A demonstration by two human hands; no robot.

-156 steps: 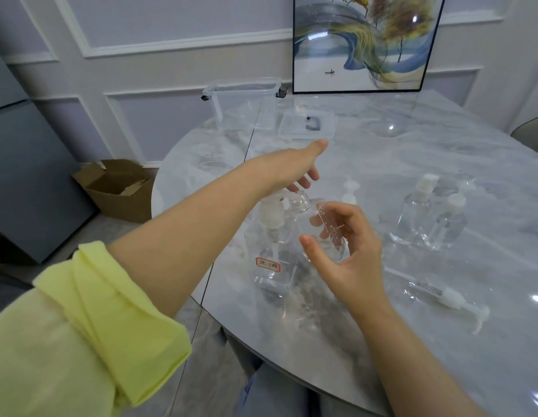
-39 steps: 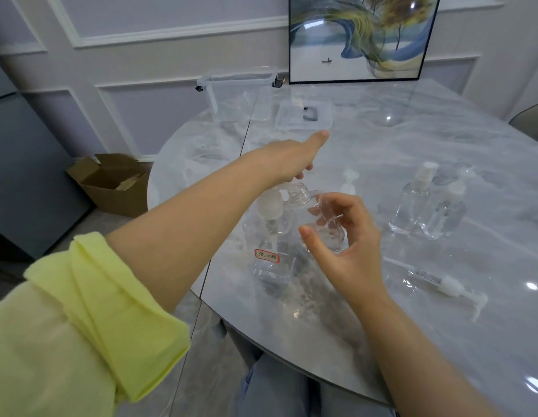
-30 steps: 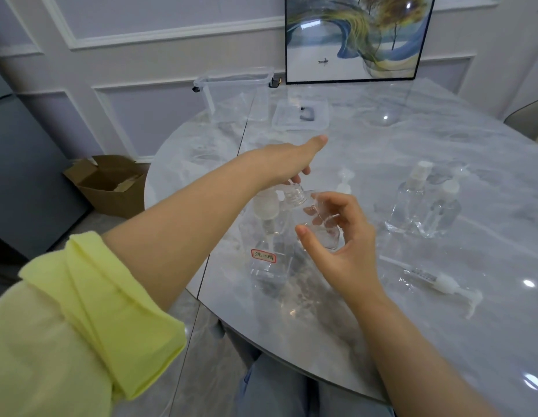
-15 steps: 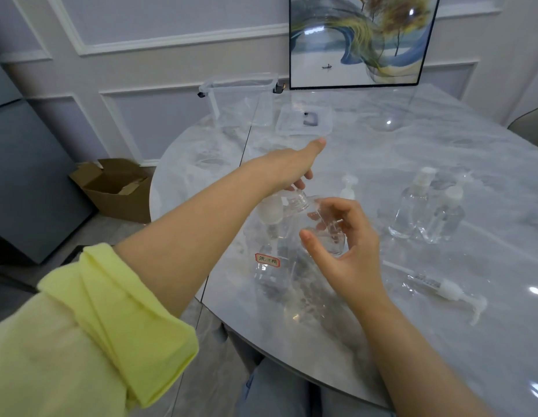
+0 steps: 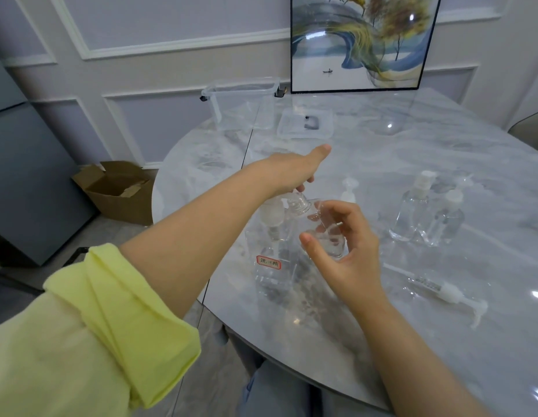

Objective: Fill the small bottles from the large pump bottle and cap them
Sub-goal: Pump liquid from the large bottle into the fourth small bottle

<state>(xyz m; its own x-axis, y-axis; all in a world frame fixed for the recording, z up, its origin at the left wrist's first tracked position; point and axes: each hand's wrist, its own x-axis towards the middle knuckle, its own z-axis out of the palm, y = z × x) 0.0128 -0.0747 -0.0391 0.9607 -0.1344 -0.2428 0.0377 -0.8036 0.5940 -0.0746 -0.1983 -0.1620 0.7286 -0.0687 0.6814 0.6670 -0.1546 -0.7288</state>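
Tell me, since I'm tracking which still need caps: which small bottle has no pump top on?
The small bottle held tilted in the right hand: its threaded neck is bare. The two capped bottles standing to the right wear white pump tops.

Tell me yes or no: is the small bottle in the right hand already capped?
No: the small bottle gripped by the right hand shows a bare threaded neck, tilted toward the large pump bottle.

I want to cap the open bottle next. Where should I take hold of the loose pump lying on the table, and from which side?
Take the loose pump at its thick white collar, from above. It lies flat on the table, the thin tube pointing away left, the spout toward the near edge; the collar is the widest, stiffest part.
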